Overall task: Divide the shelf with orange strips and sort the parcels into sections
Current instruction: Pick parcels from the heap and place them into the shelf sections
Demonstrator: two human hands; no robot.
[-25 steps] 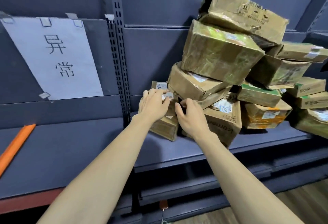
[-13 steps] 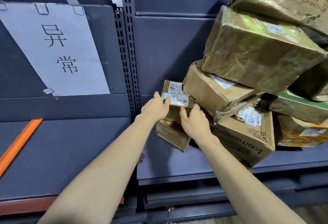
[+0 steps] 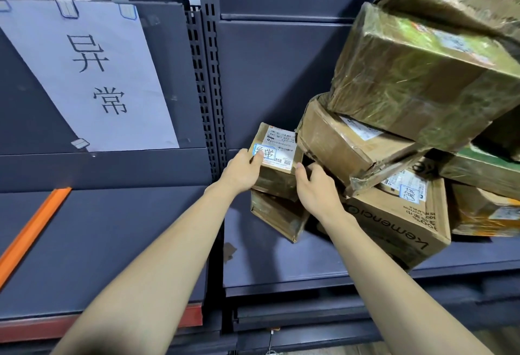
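While hands (image 3: 281,179) grip a small parcel (image 3: 277,158), dark shelf (image 3: 112,242), orange strip (image 3: 31,233).

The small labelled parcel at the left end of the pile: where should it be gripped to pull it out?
Grip the small labelled parcel by its two opposite side faces, coming from the front, as the left hand and right hand do now. Its label faces up, it rests on a tilted lower box, and the leaning box crowds its right side, so draw it out leftward, probably.

The paper sign (image 3: 92,73) read "异常", the small parcel's label (image 3: 277,148) bore handwritten "异常", and the carton (image 3: 405,222) showed "Lemencia".
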